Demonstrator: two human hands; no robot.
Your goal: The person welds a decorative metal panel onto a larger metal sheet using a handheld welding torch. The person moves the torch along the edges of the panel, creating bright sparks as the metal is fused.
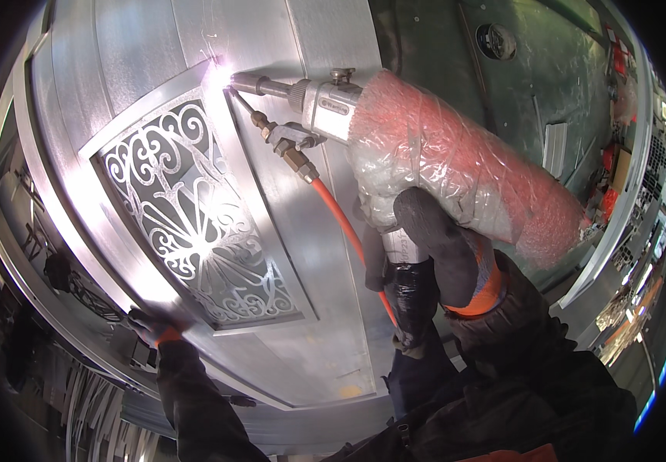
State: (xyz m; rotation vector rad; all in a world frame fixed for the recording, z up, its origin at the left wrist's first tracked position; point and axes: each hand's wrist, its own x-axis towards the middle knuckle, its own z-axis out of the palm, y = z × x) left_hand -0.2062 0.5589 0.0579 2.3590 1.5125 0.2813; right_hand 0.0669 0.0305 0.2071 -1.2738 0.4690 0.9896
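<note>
My gloved right hand (429,231) is wrapped round the grip of a handheld laser welding gun (333,108), whose thick body is covered in red and clear plastic wrap. Its nozzle points left at the upper corner of an ornamental metal window insert (194,231), where a bright white-violet glow hides the joint. A thin wire-feed tip beside the nozzle meets the same spot, fed by an orange hose (341,215). The insert, with its cut scrollwork, lies in a silvery metal door panel (325,323). My gloved left hand (157,327) rests at the panel's near left edge; its fingers are dark and blurred.
A dark green work surface (441,69) with a round fitting (496,41) and a loose light metal strip (555,148) lies to the right. Metal offcuts (629,300) crowd the far right. Long metal strips (87,408) fill the lower left.
</note>
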